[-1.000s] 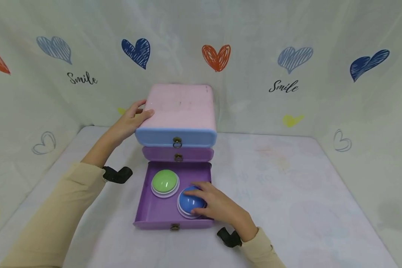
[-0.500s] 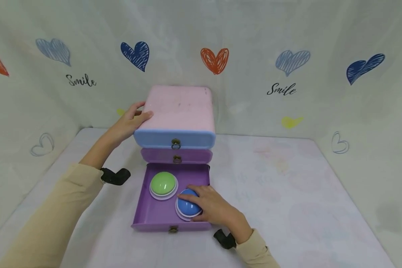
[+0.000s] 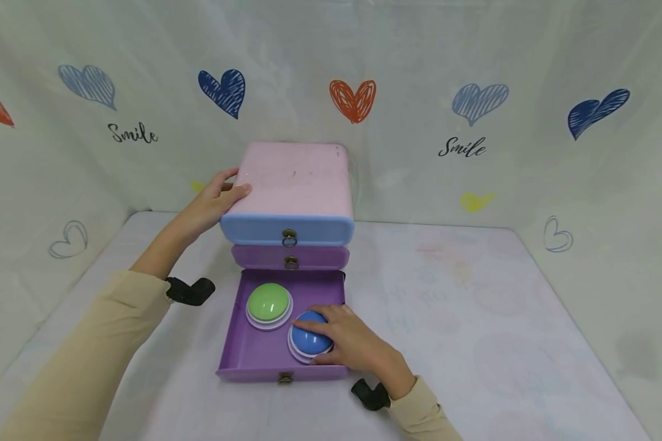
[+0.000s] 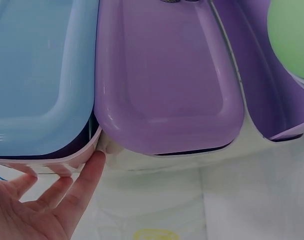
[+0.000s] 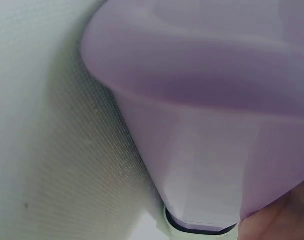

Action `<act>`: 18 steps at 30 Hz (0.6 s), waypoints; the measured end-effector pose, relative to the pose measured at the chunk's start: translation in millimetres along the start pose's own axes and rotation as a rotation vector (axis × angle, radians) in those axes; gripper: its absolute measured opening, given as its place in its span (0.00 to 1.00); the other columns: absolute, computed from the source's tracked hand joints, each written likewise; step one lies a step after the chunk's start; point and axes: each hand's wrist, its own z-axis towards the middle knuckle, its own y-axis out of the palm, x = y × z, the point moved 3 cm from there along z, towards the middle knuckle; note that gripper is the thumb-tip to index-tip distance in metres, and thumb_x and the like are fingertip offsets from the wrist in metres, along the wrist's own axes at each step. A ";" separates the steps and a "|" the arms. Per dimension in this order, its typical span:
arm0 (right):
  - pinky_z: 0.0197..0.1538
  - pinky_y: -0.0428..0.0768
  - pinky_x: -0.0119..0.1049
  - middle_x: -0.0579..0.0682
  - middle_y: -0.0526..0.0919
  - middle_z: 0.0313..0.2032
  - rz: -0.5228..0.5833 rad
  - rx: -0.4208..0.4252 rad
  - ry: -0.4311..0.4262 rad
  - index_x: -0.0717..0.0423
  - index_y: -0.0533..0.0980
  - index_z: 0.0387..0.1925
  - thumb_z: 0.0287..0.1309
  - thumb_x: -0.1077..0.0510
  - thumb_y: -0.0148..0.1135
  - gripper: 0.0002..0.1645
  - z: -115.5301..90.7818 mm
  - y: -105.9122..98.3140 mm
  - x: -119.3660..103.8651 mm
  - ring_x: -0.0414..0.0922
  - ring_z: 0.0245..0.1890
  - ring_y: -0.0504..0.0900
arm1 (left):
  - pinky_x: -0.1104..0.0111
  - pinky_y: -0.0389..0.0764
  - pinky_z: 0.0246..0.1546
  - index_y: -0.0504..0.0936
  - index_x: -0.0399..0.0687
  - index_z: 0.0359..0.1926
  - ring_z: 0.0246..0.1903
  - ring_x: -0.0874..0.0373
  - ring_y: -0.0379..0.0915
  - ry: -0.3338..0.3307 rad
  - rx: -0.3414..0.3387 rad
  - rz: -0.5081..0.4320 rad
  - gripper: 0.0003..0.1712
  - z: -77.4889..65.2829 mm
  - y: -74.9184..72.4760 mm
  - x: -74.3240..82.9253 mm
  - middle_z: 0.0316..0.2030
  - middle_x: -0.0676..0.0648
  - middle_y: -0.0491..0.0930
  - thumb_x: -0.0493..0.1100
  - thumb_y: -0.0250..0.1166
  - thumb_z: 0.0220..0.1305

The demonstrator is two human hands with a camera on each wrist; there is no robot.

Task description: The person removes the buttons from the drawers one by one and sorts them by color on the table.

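Observation:
A small drawer cabinet (image 3: 295, 177) with a pink top stands on the table; its bottom purple drawer (image 3: 254, 355) is pulled out. Inside lie two domed push buttons on white bases: a green button (image 3: 268, 302) at the back left and a blue button (image 3: 311, 335) at the front right. My right hand (image 3: 353, 340) reaches over the drawer's right wall and grips the blue button, fingers and thumb around its sides. My left hand (image 3: 212, 199) rests against the cabinet's upper left side, thumb on the top edge; its fingertips (image 4: 94, 162) touch the side in the left wrist view.
Above the pulled-out drawer are a blue drawer front (image 3: 254, 229) and a purple drawer front (image 3: 254, 256), each with a brass ring pull. A white table (image 3: 447, 318) surrounds the cabinet. Behind it hangs a pale curtain (image 3: 408, 171) printed with hearts.
My right fingers have settled closer around the blue button, the thumb lower at its base. The left hand keeps its place on the cabinet. The head view has shifted slightly.

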 end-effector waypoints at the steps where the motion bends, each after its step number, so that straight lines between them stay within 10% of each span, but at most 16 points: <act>1: 0.57 0.67 0.41 0.49 0.69 0.60 0.003 0.000 0.000 0.36 0.66 0.64 0.47 0.40 0.68 0.41 0.1 -0.1 0.0 0.44 0.58 0.68 | 0.39 0.58 0.60 0.37 0.53 0.73 0.62 0.34 0.56 0.001 0.001 0.002 0.42 -0.1 0.0 0.0 0.69 0.32 0.48 0.60 0.45 0.67; 18: 0.60 0.68 0.44 0.52 0.67 0.61 0.097 0.007 0.061 0.36 0.63 0.66 0.52 0.38 0.62 0.39 -1.4 -5.7 -1.1 0.46 0.59 0.67 | 0.39 0.57 0.60 0.37 0.53 0.73 0.62 0.34 0.56 0.003 -0.005 0.001 0.44 -0.7 0.5 0.9 0.68 0.32 0.48 0.62 0.46 0.66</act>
